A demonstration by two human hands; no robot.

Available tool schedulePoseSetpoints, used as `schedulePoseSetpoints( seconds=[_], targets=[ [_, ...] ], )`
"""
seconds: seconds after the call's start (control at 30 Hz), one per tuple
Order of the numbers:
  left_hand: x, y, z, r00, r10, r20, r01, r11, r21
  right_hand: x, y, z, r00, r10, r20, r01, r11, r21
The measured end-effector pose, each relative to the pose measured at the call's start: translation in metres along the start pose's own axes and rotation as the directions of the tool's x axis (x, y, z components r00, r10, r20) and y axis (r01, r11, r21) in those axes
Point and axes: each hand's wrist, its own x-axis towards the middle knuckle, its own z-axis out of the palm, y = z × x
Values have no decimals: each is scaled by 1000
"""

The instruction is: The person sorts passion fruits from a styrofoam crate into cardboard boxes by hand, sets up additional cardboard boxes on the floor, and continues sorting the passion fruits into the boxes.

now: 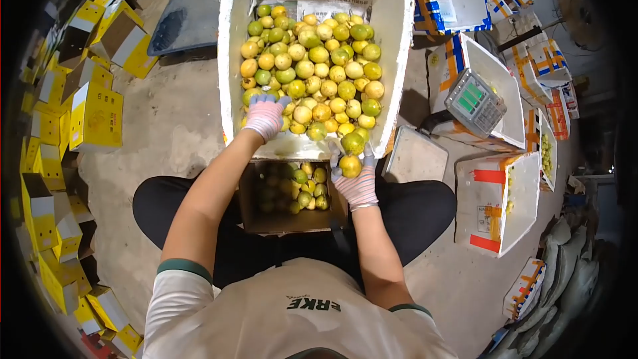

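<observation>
A large white foam box [229, 60] holds many round yellow and green fruits [304, 70]. My left hand [266, 116], in a striped glove, reaches over the box's near edge, its fingertips against the fruits at the near left; what lies under them is hidden. My right hand [357, 183], gloved too, is at the near right corner of the box, its fingers around a yellow fruit [350, 165]. A greener fruit [352, 143] sits just beyond it, between the fingertips. Below, between my legs, an open cardboard box [266, 221] contains more fruits.
Yellow cartons [96, 116] are piled along the left. A dark tray [186, 13] lies at the upper left. To the right are a scale display [470, 98], its metal platform [417, 156], taped foam boxes [497, 206] and a fan [579, 18]. Sacks [561, 272] lie at the lower right.
</observation>
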Motion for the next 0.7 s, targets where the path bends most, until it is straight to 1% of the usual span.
schedulePoseSetpoints(
  seconds=[0.03,0.1,0.13,0.2,0.23,0.27,0.33,0.37,0.43,0.47,0.5,0.53,0.57,0.6,0.63,0.67,0.7],
  targets=[
    [-1,4,-3,998,1,67,0,1000,-6,2,2,-1,1000,22,20,-24,998,64],
    [1,14,-3,997,-9,73,11,1000,-28,3,5,-9,993,49,106,-58,994,89],
    [6,14,5,1000,6,8,-6,1000,17,3,7,-12,985,75,155,-95,987,130],
    [16,14,9,999,26,39,-28,998,56,0,10,-15,974,58,219,-71,996,51],
    [20,16,10,996,44,71,-50,995,86,0,10,-15,974,57,220,-75,995,73],
    [21,16,10,998,28,58,-31,998,57,0,9,-14,974,47,224,-67,995,80],
    [13,26,-17,992,-110,67,116,989,-96,-5,6,-4,968,26,248,-38,998,45],
    [9,20,-9,985,-171,-38,154,949,-276,1,3,-11,949,21,315,-28,999,20],
    [-5,25,-17,979,-199,52,194,811,-552,8,2,-11,956,18,292,-24,1000,16],
    [-13,27,0,996,-83,41,90,772,-630,12,6,-12,963,25,267,-25,1000,-1],
    [-22,30,29,999,22,46,25,560,-828,21,12,-21,975,6,223,25,990,-139],
    [-36,47,8,971,240,-1,-65,259,-964,20,14,-22,989,27,147,-5,989,-148],
    [-41,61,-18,963,251,99,-82,621,-779,19,16,-23,996,48,73,-36,987,-160],
    [-37,67,-22,949,294,116,-103,635,-766,19,17,-23,982,117,149,-106,991,-79],
    [-31,70,-23,931,340,135,-126,646,-753,18,16,-23,982,116,152,-105,992,-76],
    [-25,69,-13,933,360,12,-212,576,-790,15,13,-24,978,100,183,-85,992,-88],
    [-10,67,9,954,291,73,-42,370,-928,7,11,-17,974,82,209,-62,993,-99]
  ],
)
